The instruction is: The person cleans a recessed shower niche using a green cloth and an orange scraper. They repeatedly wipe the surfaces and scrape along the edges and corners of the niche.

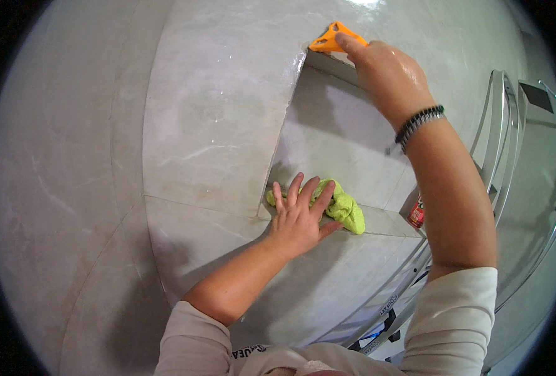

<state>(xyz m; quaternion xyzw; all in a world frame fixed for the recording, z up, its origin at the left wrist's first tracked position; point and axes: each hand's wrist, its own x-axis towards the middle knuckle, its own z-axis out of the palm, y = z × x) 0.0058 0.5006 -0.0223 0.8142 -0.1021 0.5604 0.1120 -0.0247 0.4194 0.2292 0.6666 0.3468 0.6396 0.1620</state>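
Note:
My right hand grips an orange plastic scraper, its index finger laid along the tool. The scraper's head is against the tiled wall at the upper left corner of a recessed wall niche. My left hand rests with its fingers spread over a crumpled lime-green cloth on the niche's bottom ledge. Part of the cloth is hidden beneath that hand. My right hand and forearm cover part of the niche's top edge and right side.
A red can stands at the ledge's right end, partly behind my right forearm. Metal ladder rails run at the lower right. A metal frame rises at the right. Water droplets dot the grey marbled wall tile.

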